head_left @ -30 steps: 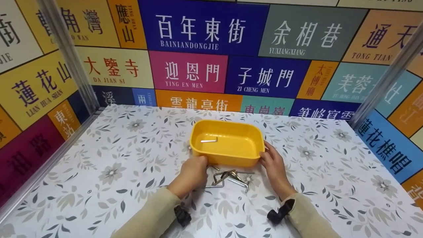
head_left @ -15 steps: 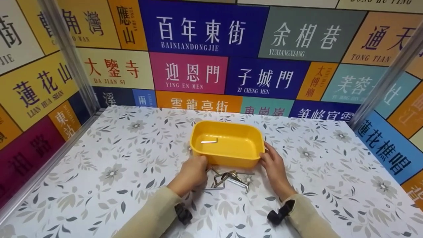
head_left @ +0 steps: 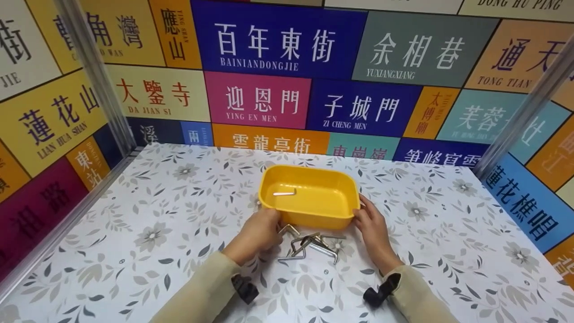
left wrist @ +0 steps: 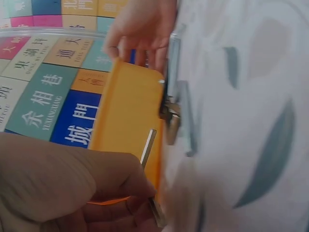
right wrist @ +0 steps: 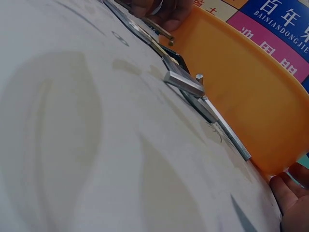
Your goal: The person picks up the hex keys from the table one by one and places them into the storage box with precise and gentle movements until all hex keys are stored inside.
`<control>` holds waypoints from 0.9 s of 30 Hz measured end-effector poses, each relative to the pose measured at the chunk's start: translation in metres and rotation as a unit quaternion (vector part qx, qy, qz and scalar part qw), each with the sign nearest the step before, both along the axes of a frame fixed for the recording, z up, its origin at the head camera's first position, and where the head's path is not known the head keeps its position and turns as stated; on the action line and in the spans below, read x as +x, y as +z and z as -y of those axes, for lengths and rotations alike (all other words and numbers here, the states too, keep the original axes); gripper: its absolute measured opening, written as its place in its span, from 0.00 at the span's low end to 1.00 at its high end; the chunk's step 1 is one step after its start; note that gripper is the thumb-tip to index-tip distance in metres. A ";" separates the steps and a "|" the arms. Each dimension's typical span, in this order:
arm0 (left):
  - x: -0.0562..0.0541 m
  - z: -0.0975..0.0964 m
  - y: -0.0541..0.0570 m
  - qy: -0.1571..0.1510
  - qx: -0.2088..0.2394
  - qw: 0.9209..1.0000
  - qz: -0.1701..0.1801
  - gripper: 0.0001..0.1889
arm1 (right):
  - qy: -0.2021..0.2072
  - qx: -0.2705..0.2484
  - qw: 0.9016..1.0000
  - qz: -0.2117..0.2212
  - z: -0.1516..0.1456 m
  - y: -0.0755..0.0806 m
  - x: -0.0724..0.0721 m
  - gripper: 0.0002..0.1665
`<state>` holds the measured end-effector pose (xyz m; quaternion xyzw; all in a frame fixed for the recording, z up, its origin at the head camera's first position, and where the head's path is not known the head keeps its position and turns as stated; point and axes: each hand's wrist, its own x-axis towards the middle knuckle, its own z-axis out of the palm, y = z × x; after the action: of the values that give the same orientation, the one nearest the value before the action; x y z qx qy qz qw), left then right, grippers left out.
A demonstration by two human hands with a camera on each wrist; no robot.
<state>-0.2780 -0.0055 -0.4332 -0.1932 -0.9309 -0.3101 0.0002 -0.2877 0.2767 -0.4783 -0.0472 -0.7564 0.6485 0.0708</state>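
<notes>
My left hand (head_left: 258,233) pinches a brass-toned L-shaped hex key (left wrist: 148,147) between thumb and fingers, just in front of a yellow plastic box (head_left: 314,219). Both ends of this key stick out past the thumb in the left wrist view. At the box's right end, my right hand (head_left: 372,229) holds the near corner, with its fingers along the end wall. One silver hex key (head_left: 284,194) lies inside the box, toward the left. Several more hex keys (head_left: 309,244), silver, brass-toned and dark, lie in a loose crossed pile on the table between my hands.
A white table (head_left: 157,264) with a grey leaf and flower pattern carries everything. Colourful panels (head_left: 260,98) with Chinese lettering stand behind and at both sides. Black bands with small devices (head_left: 244,289) sit on both wrists.
My left hand has shifted slightly left and toward me, and the hex key it pinches shows more clearly. The right hand and the box stay almost still.
</notes>
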 end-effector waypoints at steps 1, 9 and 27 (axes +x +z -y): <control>0.000 0.000 0.001 0.001 0.005 1.000 0.010 0.14 | 0.000 0.002 1.000 0.002 0.000 0.000 0.000 0.34; 0.004 -0.001 0.017 -0.023 -0.001 0.999 0.049 0.12 | 0.003 0.009 1.000 0.012 -0.001 0.000 -0.001 0.34; -0.022 0.009 0.050 -0.043 0.092 0.994 0.050 0.10 | -0.010 0.005 1.000 0.006 0.000 0.001 -0.001 0.34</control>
<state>-0.2995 -0.0148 -0.3831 -0.2165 -0.8882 -0.4032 -0.0416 -0.2885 0.2769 -0.4774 -0.0585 -0.7596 0.6437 0.0727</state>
